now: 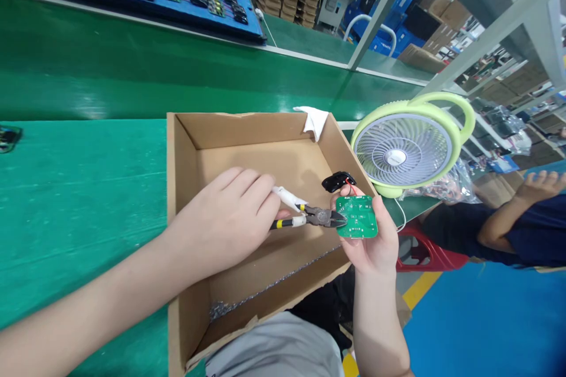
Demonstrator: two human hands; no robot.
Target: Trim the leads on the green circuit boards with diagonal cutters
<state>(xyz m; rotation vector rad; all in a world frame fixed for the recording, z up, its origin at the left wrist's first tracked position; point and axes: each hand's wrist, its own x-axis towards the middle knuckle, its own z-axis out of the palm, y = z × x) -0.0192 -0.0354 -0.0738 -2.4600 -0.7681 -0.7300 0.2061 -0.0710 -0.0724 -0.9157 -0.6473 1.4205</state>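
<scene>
Cutting pliers [325, 217] with black and yellow handles, partly wrapped in white, are gripped in my left hand [230, 212]. Their jaws touch the left side of a green circuit board [360, 216]. My right hand [375, 244] holds that board from underneath, thumb along its right edge and fingers at the far side. Red wires run from the board to a black plastic part [338, 181] just beyond it. Both hands are over an open cardboard box [260, 126], where small silvery clippings [221, 309] lie along the near side.
A green-rimmed fan [402, 147] stands right of the box. White paper or cloth [315, 122] hangs over the box's far corner. A blue tray [252, 23] of wired boards sits behind on the green bench [79, 206]. Another person's arm [508, 218] is at far right, near a red stool [427, 250].
</scene>
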